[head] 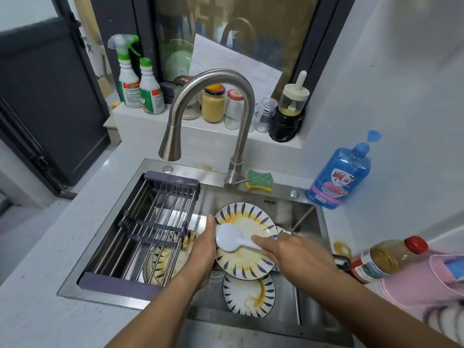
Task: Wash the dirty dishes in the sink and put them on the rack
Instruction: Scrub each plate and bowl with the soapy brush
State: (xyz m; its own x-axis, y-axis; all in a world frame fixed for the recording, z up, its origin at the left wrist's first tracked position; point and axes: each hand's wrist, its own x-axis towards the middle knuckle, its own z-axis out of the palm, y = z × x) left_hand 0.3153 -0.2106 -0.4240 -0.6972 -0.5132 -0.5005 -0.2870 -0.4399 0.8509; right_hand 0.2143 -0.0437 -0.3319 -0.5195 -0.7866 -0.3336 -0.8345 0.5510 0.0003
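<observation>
Left hand (203,252) is gripping stained plate (251,219) by its rim over sink (221,194); right hand (293,254) is gripping white spoon (227,238) against it.

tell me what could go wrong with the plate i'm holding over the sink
The left hand holds the stained plate only at its rim; a slip could drop it onto the lower plate, chipping both. The right hand seems to have a light grip on the white spoon, which may fall too.
</observation>
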